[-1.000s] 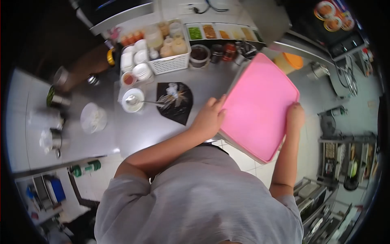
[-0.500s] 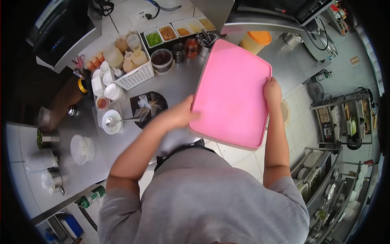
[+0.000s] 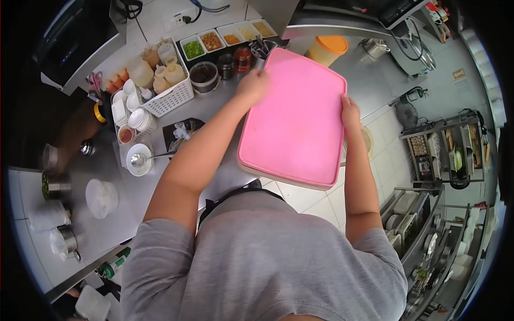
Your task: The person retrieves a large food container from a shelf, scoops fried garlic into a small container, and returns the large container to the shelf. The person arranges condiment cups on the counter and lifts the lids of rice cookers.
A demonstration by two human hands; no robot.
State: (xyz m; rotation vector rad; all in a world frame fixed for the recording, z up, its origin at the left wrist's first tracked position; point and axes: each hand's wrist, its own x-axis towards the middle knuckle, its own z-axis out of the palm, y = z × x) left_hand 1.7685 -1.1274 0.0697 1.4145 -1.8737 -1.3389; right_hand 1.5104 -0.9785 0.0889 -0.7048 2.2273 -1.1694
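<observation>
A large box with a pink lid (image 3: pixel 294 120) sits in front of my body, over the edge of the steel counter. At its upper left edge is my left hand (image 3: pixel 252 88), slightly blurred, with its fingers closed at the rim. My right hand (image 3: pixel 350 113) grips the right edge of the box, the thumb near the lid. Beside my left forearm lies a dark sheet (image 3: pixel 170 132) with a tied plastic bag (image 3: pixel 182 131), partly covered by the arm. A white bowl (image 3: pixel 140 167) with a spoon stands to the left.
A white basket (image 3: pixel 170 100) of sauce bottles, a dark sauce tub (image 3: pixel 204 76) and a topping tray (image 3: pixel 211 40) line the counter's back. An orange-lidded container (image 3: pixel 325 51) stands behind the box. Shelves (image 3: pixel 409 230) are at the right, a white tub (image 3: pixel 101 198) at left.
My left hand has moved up along the left edge of the pink-lidded box. The box appears farther left in view, and the camera view has turned. My right hand keeps its hold.
</observation>
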